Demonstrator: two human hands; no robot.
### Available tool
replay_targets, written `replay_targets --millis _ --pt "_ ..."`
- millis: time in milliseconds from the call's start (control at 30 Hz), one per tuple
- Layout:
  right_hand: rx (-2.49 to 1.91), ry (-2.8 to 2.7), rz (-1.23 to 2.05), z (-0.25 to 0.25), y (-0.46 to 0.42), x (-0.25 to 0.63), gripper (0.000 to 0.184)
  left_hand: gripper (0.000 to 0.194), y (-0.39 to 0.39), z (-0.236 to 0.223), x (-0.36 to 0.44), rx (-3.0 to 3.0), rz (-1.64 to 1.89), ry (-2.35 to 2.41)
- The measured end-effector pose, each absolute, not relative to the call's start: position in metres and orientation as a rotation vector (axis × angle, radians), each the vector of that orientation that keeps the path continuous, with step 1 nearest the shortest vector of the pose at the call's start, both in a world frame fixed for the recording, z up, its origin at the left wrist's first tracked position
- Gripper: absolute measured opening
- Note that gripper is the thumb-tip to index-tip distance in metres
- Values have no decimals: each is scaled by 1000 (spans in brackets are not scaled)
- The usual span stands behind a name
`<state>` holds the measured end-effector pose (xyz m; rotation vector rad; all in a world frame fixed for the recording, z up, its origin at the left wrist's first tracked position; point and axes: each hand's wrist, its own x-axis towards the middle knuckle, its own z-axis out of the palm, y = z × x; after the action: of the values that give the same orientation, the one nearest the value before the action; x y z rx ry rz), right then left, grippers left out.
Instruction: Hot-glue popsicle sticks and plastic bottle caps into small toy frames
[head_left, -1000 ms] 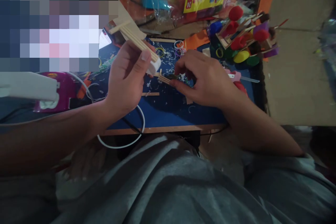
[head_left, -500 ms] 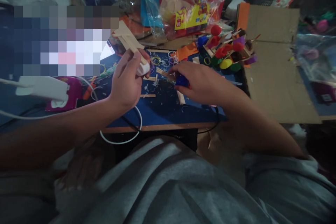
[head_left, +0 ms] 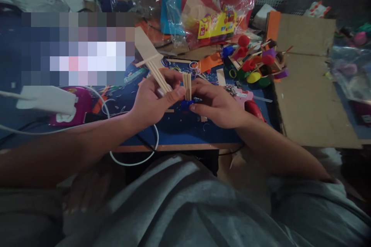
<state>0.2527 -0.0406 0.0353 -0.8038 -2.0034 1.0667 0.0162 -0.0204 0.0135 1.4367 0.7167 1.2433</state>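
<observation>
My left hand is closed around a wooden stick assembly, several sticks side by side with a crosspiece at the far end. A white cap shows partly behind its fingers. Close beside it, my right hand pinches a short stick bundle that stands upright. At the lower end of this bundle is a blue cap, under my right thumb. Left fingertips come up to the short bundle; whether they press on it I cannot tell.
A pink glue gun lies right of my right hand. Beyond it is a pile of sticks and coloured caps. Cardboard lies at the right. A white cable loops over the front edge near a magenta power strip.
The short stick bundle has swung from lying flat to upright, now with the blue cap below it. My right hand has moved left, and the two hands have come together.
</observation>
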Motion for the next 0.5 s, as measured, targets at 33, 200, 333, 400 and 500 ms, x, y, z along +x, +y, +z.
replay_targets --millis 33,200,333,400,500 --pt "-788 -2025 1050 35 -43 252 15 45 -22 14 15 1513 1231 714" --pt "-771 -2051 965 34 -49 251 22 39 -25 21 11 1740 1256 650" --pt "-775 -1954 799 38 -51 254 27 34 -24 22 7 1797 1229 619" --pt "-764 -1907 698 41 -52 255 23 30 -25 21 6 1831 1193 609" --pt "-741 -1916 608 45 -56 254 22 27 -27 22 5 1893 1146 604"
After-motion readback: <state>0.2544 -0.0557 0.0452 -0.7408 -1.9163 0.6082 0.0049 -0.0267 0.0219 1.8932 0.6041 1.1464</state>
